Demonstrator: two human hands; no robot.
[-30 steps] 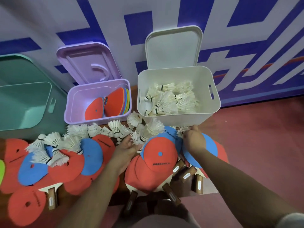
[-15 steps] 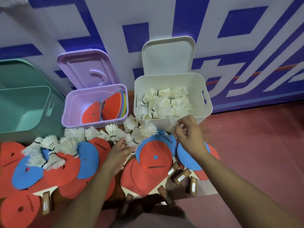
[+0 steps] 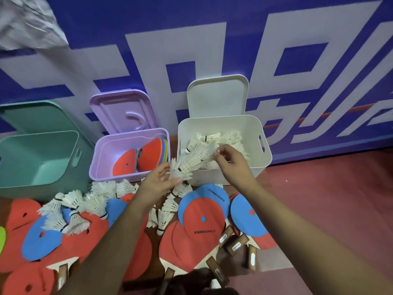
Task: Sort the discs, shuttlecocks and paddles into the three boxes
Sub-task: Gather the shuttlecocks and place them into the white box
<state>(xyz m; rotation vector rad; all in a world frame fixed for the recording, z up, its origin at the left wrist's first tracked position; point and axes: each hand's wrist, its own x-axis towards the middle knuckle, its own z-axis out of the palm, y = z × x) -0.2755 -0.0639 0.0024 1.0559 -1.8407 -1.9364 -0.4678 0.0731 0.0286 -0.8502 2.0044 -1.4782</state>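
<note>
My left hand [image 3: 158, 184] grips a bunch of white shuttlecocks [image 3: 191, 165] at the near left corner of the white box [image 3: 263, 162]. Over that box's front rim my right hand [image 3: 232, 161] pinches feathers of a shuttlecock. More shuttlecocks [image 3: 234, 138] lie inside the white box. The purple box [image 3: 100, 167] holds red and coloured discs [image 3: 148, 154]. The green box [image 3: 42, 171] on the left shows nothing inside. Loose shuttlecocks [image 3: 72, 209], red and blue discs [image 3: 41, 239] and paddles [image 3: 204, 222] with wooden handles cover the floor in front.
Each box's lid leans open against the blue and white wall behind. A lime green disc [image 3: 1, 239] peeks in at the left edge. Red floor [image 3: 329, 199] stretches out to the right of the pile.
Both hands have risen from the pile toward the white box. The left hand has lifted a bunch of shuttlecocks, and the right hand has moved up over the box's front rim.
</note>
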